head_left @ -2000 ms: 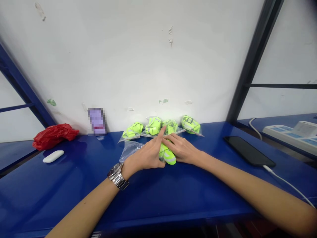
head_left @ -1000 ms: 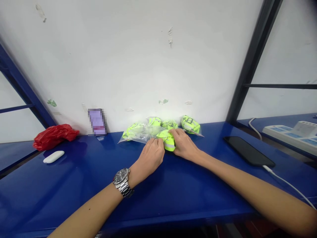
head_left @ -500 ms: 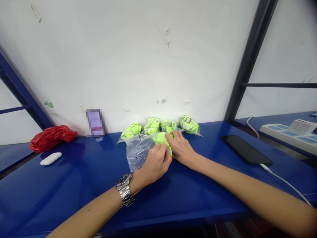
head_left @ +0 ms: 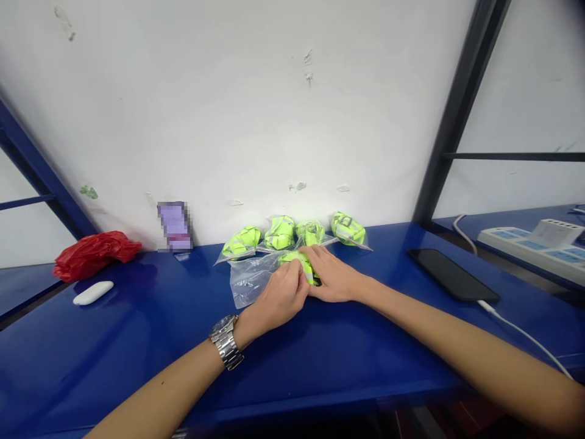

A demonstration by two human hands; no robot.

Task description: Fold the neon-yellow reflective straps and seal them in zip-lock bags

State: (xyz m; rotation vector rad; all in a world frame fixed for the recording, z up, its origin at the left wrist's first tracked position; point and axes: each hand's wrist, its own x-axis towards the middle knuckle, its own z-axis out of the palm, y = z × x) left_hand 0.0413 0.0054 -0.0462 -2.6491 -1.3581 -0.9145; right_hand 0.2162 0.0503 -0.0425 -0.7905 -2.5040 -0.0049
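A clear plastic bag [head_left: 249, 281] lies on the blue table, and a yellow-green reflective bundle [head_left: 297, 258] shows at its right end. My left hand [head_left: 287, 291], with a metal watch on its wrist, is closed on the bag's near edge beside the bundle. My right hand [head_left: 333, 273] rests against the bundle's right side, its fingers close together over it; the fingertips are partly hidden. Behind them several bagged yellow-green bundles [head_left: 280, 233] sit in a row by the wall.
On the left are a red plastic bag [head_left: 98, 253], a white case [head_left: 94, 293] and a pixelated upright phone [head_left: 175, 227]. To the right, a black phone [head_left: 452, 274] with a white cable lies near a power strip [head_left: 534, 245].
Both hands have shifted slightly left with the bundle. The right hand's fingers reach further across it, and the bag's loose end has become shorter and flatter.
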